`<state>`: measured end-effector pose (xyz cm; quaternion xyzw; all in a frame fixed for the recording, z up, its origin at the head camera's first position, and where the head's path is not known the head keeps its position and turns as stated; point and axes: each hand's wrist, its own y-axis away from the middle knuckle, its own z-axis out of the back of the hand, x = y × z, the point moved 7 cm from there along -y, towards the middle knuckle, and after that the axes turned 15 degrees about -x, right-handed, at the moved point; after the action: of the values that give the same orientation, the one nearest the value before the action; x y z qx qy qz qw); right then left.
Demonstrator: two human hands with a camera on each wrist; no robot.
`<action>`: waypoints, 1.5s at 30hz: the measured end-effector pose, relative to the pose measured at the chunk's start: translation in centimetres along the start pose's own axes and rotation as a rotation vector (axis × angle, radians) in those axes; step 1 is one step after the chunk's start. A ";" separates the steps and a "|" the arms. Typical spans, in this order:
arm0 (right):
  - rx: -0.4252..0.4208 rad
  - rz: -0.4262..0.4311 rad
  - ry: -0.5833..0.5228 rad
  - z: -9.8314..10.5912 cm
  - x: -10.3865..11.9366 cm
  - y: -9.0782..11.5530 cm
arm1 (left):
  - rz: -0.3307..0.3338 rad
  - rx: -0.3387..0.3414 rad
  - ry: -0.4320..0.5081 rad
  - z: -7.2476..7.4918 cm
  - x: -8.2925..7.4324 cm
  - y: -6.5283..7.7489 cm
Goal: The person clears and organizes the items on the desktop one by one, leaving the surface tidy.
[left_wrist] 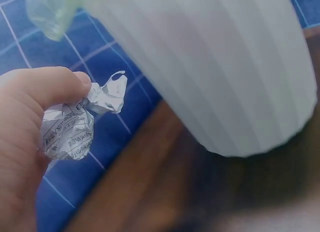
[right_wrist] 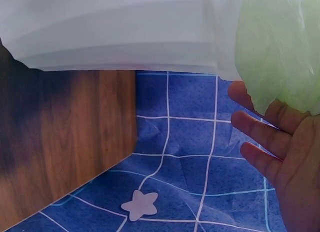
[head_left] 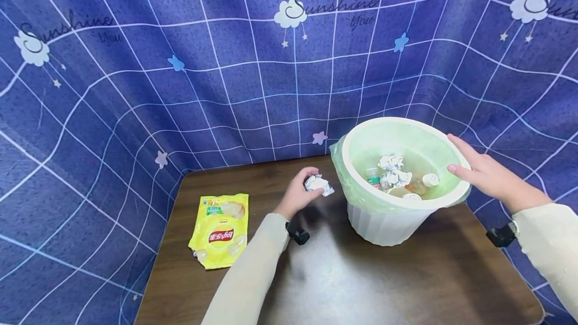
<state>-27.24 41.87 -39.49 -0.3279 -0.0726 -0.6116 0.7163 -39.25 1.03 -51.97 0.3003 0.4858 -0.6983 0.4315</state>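
Observation:
My left hand [head_left: 300,192] pinches a crumpled ball of printed paper [head_left: 318,184] just left of the bin. In the left wrist view the thumb presses on the paper ball [left_wrist: 70,129], and print shows on its creases. The white trash bin [head_left: 384,224] is lined with a pale green bag [head_left: 349,184] folded over its rim. Inside lie crumpled paper [head_left: 396,178], a bottle with a white cap [head_left: 424,182] and a small green-labelled bottle [head_left: 373,176]. At the bin's right rim rests my right hand [head_left: 485,172], fingers extended, next to the bag's overhang [right_wrist: 280,51].
A yellow chip bag [head_left: 220,229] lies flat on the left of the brown wooden table [head_left: 343,285]. Behind and on both sides hangs a blue curtain [head_left: 253,89] with a white grid, clouds and stars.

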 end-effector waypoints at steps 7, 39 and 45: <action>-0.010 0.019 0.014 0.0 -0.1 0.1 | -0.095 -0.046 -0.004 1.7 -2.4 -3.3; 0.001 0.013 0.004 -0.1 0.2 0.0 | -0.176 -0.087 -0.056 3.5 -16.1 -10.8; -0.003 0.018 0.008 0.0 0.2 0.1 | -0.187 -0.052 -0.017 1.9 -17.7 -10.7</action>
<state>-27.10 41.73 -39.41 -0.3273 -0.0659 -0.6067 0.7214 -40.95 6.44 -31.99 0.2364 0.5259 -0.7254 0.3759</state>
